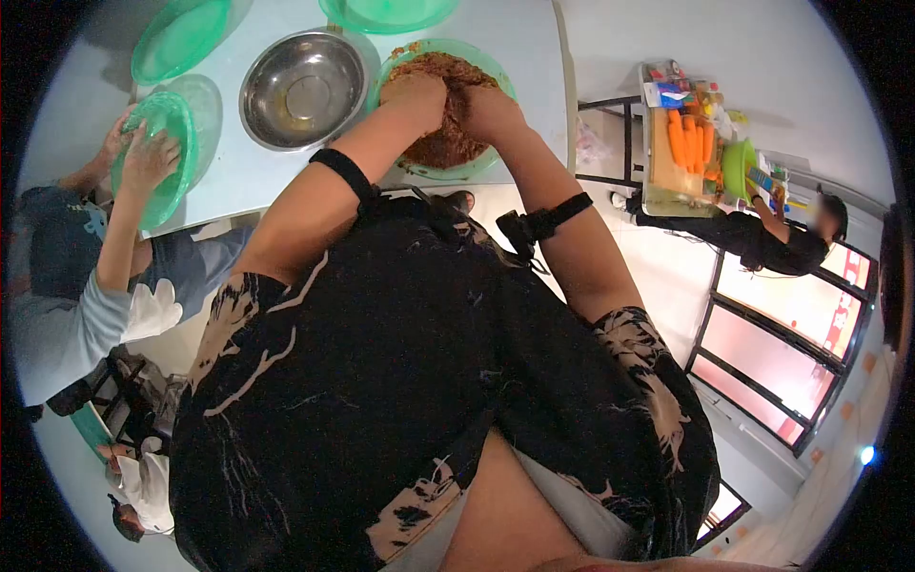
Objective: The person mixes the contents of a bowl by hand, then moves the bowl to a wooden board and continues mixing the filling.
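Both hands down in a green bowl near the far edge of the bench. Bowl holds a reddish-brown mixture, coarse, some smeared up on the rim. Left hand is in the left part of it, right hand in the right part, the two close together. Fingers of both are sunk in the mixture, so can't tell whether spread or pressed together. Black strap on the left forearm, black band with a small device on the right.

Steel bowl sits just left of the green one, a little yellowish residue at its bottom. Green basin at upper left, another green container cut off at the top edge. Left side: a co-worker's hands on a green tub. Off right, well apart: a table with long orange items, a lime-green bowl and, probably, bottles; a person in black beside it.
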`<action>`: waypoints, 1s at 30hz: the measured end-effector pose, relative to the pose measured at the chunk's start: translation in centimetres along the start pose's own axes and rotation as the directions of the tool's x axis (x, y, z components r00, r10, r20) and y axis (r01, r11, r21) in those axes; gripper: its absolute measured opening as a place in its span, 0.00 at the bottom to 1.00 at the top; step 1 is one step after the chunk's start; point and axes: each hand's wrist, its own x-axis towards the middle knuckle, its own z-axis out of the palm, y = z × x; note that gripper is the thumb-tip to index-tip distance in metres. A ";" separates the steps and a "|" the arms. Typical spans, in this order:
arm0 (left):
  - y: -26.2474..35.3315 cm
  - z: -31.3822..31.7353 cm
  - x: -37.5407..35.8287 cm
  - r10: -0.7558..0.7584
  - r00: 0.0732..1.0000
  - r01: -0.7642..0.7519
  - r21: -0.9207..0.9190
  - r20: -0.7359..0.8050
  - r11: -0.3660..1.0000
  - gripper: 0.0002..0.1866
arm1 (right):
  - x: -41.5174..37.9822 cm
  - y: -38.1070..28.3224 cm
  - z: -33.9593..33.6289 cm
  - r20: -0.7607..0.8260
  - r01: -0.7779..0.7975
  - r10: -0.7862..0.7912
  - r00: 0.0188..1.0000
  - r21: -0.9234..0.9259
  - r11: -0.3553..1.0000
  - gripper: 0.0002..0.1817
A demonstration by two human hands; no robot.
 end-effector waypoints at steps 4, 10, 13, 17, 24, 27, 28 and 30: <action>0.4 0.6 0.7 0.114 0.956 -0.125 0.025 0.270 0.992 0.23 | 0.1 -0.4 -0.6 0.105 0.062 -0.062 0.992 0.006 0.998 0.26; 1.6 -0.8 -1.7 -0.028 1.000 0.028 -0.042 0.005 0.999 0.23 | -0.6 -0.4 -0.9 0.000 -0.044 0.044 0.999 -0.044 0.998 0.24; 1.8 -1.0 -1.1 0.081 0.963 -0.092 0.032 0.255 0.995 0.27 | 0.4 -0.4 -0.8 0.189 0.042 -0.021 0.982 -0.109 0.993 0.24; 0.1 2.0 1.1 0.045 0.996 -0.050 -0.052 -0.081 0.997 0.28 | -0.1 0.1 -1.1 0.007 0.183 -0.183 0.983 0.052 0.982 0.23; 1.5 -0.9 -0.1 0.064 0.960 -0.057 -0.030 0.274 0.998 0.32 | 0.5 0.2 -0.9 0.246 0.174 -0.149 0.958 -0.080 0.982 0.24; 0.5 0.5 0.3 0.092 0.994 -0.092 0.006 -0.050 0.996 0.34 | 0.6 1.2 0.2 -0.251 0.317 -0.272 0.929 0.157 0.935 0.25; 0.1 0.9 0.3 0.086 0.973 -0.079 0.040 -0.214 0.996 0.35 | 0.6 0.9 -0.2 -0.144 0.182 -0.167 0.975 0.099 0.978 0.26; 0.6 0.3 -0.4 0.000 0.994 0.008 0.072 -0.111 0.997 0.36 | -0.2 0.2 -1.0 0.059 -0.082 0.086 0.995 -0.059 0.995 0.28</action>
